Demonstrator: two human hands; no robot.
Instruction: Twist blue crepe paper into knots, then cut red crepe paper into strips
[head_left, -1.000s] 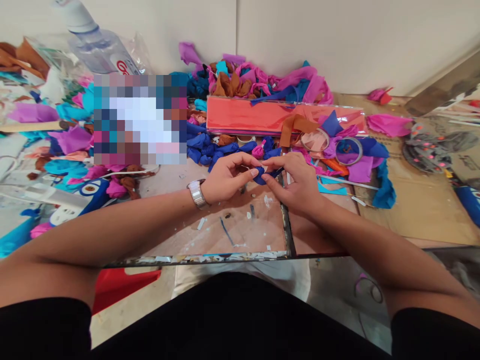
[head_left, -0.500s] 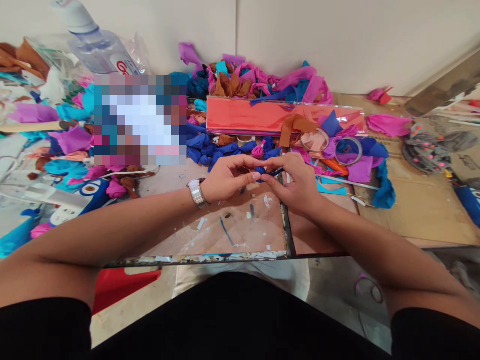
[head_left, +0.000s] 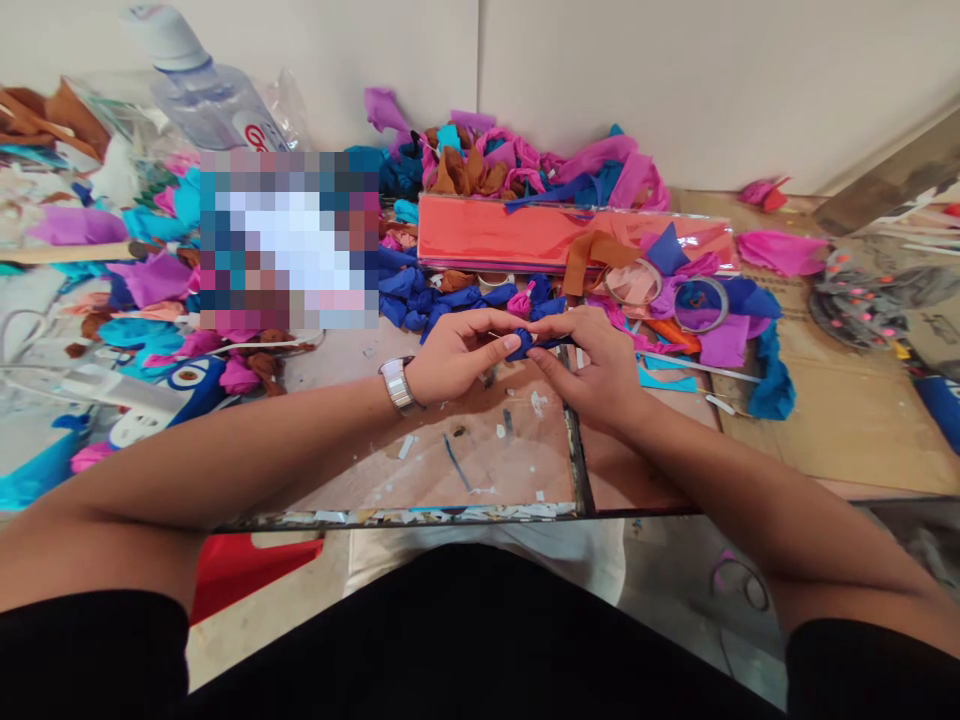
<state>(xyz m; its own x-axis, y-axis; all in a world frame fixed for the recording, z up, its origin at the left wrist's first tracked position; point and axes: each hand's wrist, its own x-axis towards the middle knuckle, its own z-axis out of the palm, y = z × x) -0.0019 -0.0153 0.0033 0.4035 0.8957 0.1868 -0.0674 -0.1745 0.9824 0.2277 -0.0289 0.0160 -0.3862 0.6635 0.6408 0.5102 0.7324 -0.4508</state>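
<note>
Left hand and right hand pinch a small, rounded blue crepe-like bundle between thumbs and fingertips, nearly closed, above the scuffed, glue-spotted tabletop. Beyond lie crumpled blue pieces and a flat, glossy, plastic-wrapped coral packet.

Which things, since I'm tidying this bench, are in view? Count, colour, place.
piece: one, blue, centre
scraps: many, mixed colours, widespread
pack: one, red, back centre
bottle: one, clear, back left
rings: at least two, pale, centre right
power strip: one, blue-white, left
netting: one bundle, grey, right
cardboard: at least one, brown, right
table: one, pinkish, centre
red object: one, below, left
watch: one, silver, left wrist
left hand: one, pinching piece
right hand: one, pinching piece
</note>
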